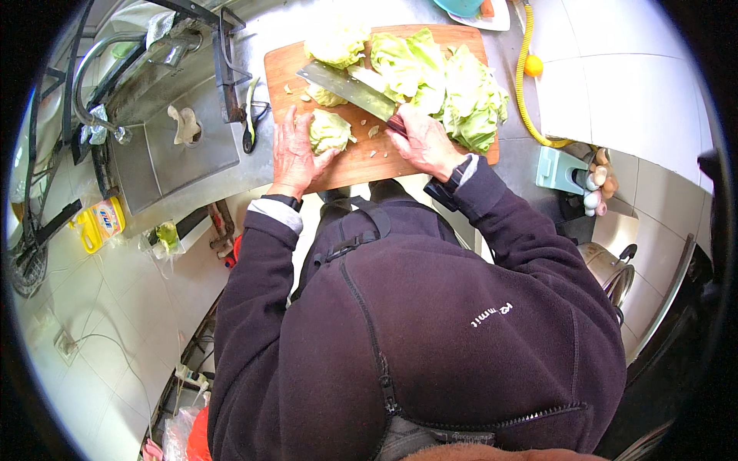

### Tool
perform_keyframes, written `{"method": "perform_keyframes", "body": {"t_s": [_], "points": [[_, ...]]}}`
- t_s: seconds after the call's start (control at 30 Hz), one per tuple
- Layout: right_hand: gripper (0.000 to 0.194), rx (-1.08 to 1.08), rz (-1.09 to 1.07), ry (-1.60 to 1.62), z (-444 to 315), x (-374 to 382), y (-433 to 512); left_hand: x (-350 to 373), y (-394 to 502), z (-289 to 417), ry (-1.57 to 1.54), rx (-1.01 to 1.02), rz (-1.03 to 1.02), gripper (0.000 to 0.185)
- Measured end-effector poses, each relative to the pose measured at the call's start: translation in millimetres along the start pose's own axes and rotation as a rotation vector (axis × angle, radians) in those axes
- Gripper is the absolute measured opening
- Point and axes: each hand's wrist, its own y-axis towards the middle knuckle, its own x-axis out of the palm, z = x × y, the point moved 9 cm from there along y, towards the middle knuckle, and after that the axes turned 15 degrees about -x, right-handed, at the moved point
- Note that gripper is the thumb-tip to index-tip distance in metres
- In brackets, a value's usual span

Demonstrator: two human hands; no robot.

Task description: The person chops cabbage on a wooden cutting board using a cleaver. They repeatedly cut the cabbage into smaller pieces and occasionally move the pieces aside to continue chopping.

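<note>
My left hand [297, 151] is on a small cut piece of cabbage [331, 132], its thumb below the piece and its fingers along the left side. My right hand [424, 141] grips the dark wooden handle of a Chinese cleaver [351, 89]. The wide blade points up and left, lying over another cabbage piece [326, 96] that it partly hides. Both hands are over a wooden cutting board [369, 164]. A larger cabbage chunk [337, 46] sits at the board's far left. Loose cabbage leaves [412, 63] and a leafy heap [475, 104] cover its right side.
Left of the board are a black-handled kitchen tool [249, 135] and a steel sink [190, 155] under a curved faucet [86, 75]. To the right run a yellow hose [522, 86] and, nearer, several eggs [599, 184]. A white plate [499, 20] stands at the back.
</note>
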Motion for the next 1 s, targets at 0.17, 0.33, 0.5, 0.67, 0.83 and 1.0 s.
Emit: {"method": "perform_keyframes", "body": {"t_s": [0.17, 0.33, 0.5, 0.67, 0.83, 1.0], "points": [[0.022, 0.008, 0.113, 0.052, -31.1, -26.2, -4.9, 2.0, 2.6, -9.1, -0.036, -0.073, -0.161, 0.082], [0.016, 0.000, 0.094, 0.001, -51.1, -19.6, -11.5, -24.1, -3.5, 13.0, 0.047, 0.047, 0.071, 0.078], [0.015, -0.051, -0.016, -0.101, -51.7, 4.3, -9.1, -1.1, 0.4, 6.6, 0.054, -0.059, -0.215, 0.059], [0.017, -0.089, -0.065, -0.119, -38.6, 19.7, 0.3, -2.4, -3.9, 5.4, 0.016, -0.043, -0.195, 0.061], [0.018, -0.010, 0.009, -0.146, -30.3, 13.8, -5.2, -5.5, -5.3, 9.1, 0.013, -0.025, -0.200, 0.060], [0.015, -0.034, 0.013, -0.166, -46.6, 18.2, -9.3, 2.2, 2.3, 7.5, 0.046, -0.091, -0.286, 0.060]]}}
